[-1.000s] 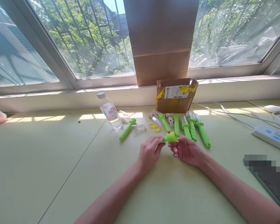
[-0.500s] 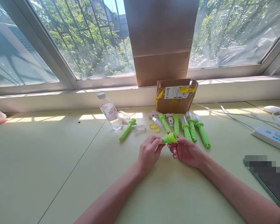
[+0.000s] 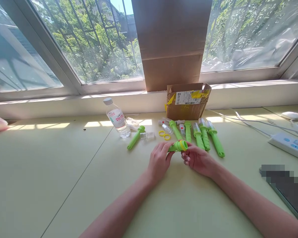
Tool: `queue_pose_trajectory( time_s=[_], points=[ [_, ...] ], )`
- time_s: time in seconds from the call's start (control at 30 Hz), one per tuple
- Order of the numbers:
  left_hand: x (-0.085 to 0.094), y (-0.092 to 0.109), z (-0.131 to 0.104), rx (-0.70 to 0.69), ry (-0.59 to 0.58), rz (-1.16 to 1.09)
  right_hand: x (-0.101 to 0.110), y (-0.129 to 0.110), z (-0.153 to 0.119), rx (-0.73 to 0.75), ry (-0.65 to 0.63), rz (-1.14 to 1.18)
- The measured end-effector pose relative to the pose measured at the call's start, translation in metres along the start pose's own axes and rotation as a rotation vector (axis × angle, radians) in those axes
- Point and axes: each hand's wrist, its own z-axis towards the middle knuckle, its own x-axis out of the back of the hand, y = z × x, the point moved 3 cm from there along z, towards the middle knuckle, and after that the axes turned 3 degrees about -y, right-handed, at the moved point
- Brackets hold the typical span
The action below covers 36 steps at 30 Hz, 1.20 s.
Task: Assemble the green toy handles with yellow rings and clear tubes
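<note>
A hollow green plastic handle (image 3: 175,146) with a yellow ring (image 3: 182,144) around its open end is held above the table. My left hand (image 3: 160,160) is closed around its body, the open end pointing right. At that end the curled fingers of my right hand (image 3: 197,160) press against the rim and ring from the far side; their tips are partly hidden. Two loose yellow rings (image 3: 164,135) lie just beyond. Another green handle (image 3: 135,137) rests to the left, beside a clear plastic cap (image 3: 147,135). Several green handles (image 3: 215,142), some with clear caps, lie to the right.
A water bottle (image 3: 117,119) stands at the back left. Against the sill is a cardboard box (image 3: 186,105), with small white parts (image 3: 181,128) in front. To the right are a power strip (image 3: 288,145), cables (image 3: 253,123) and a phone (image 3: 283,191).
The green handle has shifted slightly left and turned a little more level in my left hand. The fingers of my right hand have moved slightly at its ringed end.
</note>
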Motion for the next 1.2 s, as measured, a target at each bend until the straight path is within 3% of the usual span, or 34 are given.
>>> queue_pose_trajectory(
  time_s=[0.37, 0.7, 1.2],
  points=[
    [-0.0010, 0.0008, 0.0000, -0.029, -0.097, -0.051, 0.0039, -0.0028, -0.0017, 0.011, 0.038, 0.053],
    [-0.0006, -0.0002, -0.0034, -0.075, 0.009, -0.036, 0.0029, -0.0012, -0.0031, -0.044, -0.068, 0.018],
    [0.0025, 0.0036, -0.0032, -0.094, 0.051, 0.035, 0.0030, 0.0013, -0.0032, -0.069, -0.100, 0.053]
  ],
)
